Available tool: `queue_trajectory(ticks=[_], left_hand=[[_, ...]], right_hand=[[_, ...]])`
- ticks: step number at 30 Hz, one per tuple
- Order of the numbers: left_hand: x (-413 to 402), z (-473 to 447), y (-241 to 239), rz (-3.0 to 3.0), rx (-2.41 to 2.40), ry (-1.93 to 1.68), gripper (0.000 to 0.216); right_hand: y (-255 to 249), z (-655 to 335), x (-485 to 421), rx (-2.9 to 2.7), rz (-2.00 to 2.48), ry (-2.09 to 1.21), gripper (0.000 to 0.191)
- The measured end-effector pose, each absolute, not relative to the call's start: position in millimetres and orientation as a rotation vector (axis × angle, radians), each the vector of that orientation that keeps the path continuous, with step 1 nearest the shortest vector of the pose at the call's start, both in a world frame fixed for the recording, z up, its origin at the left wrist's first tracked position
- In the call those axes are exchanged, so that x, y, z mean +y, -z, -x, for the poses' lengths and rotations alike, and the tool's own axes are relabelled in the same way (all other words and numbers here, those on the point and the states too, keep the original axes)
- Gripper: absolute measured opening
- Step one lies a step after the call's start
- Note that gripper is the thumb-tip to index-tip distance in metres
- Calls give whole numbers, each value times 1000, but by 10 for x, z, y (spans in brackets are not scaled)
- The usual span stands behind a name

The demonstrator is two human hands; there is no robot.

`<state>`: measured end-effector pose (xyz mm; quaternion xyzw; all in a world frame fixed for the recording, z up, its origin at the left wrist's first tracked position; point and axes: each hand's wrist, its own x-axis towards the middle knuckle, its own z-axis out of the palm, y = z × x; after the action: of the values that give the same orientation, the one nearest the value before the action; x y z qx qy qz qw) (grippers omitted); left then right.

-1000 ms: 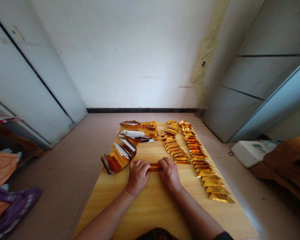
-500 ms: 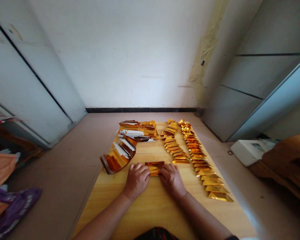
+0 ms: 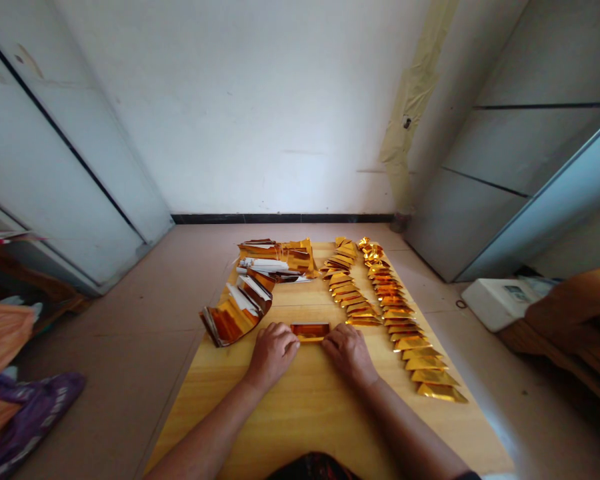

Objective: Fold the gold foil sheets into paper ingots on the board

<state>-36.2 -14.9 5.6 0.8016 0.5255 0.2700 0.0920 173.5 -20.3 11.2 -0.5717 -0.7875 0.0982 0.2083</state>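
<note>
A small sheet of gold foil paper (image 3: 311, 331) lies on the wooden table (image 3: 300, 400), its near edge folded up into a narrow band. My left hand (image 3: 274, 350) grips its left end with curled fingers, and my right hand (image 3: 349, 350) does the same at the right end. The thumbs are mostly hidden. Behind my left hand, loose stacks of gold foil paper (image 3: 237, 319) with white backs lie curled. To the right run two rows of folded gold foil pieces (image 3: 399, 313), overlapping one another.
A banded bundle of gold paper (image 3: 295, 253) sits at the table's far left. White wall (image 3: 260, 113) rises beyond the floor. Grey cabinets (image 3: 525, 147) stand at the right. A white box (image 3: 495, 303) is right of the table; a purple bag (image 3: 40, 407) lies at the left.
The paper's near edge has been folded up and away from me, so the sheet looks shorter front to back. Both hands have shifted slightly away and stay at its ends.
</note>
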Motion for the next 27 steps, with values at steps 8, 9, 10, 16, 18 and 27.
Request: queue_trajectory(ticks=[8, 9, 10, 16, 18, 27], left_hand=[[-93, 352, -85, -2340, 1743, -628, 16], [-91, 349, -91, -2342, 1754, -611, 16], [-88, 347, -97, -2349, 1762, -593, 16], [-58, 328, -143, -2404, 1804, -469, 19], [-50, 312, -165, -2421, 1813, -424, 20], [-69, 230, -195, -2458, 1889, -346, 16]], right_hand=[[-98, -1677, -124, -2154, 1799, -225, 17], [-106, -1667, -116, -2157, 1823, -216, 17], [-115, -1657, -110, -2158, 1844, -210, 17], [-122, -1608, -101, -2152, 1936, -174, 13], [-121, -1604, -104, -2156, 1947, -162, 12], [-202, -1582, -97, -2169, 1999, -212, 10]])
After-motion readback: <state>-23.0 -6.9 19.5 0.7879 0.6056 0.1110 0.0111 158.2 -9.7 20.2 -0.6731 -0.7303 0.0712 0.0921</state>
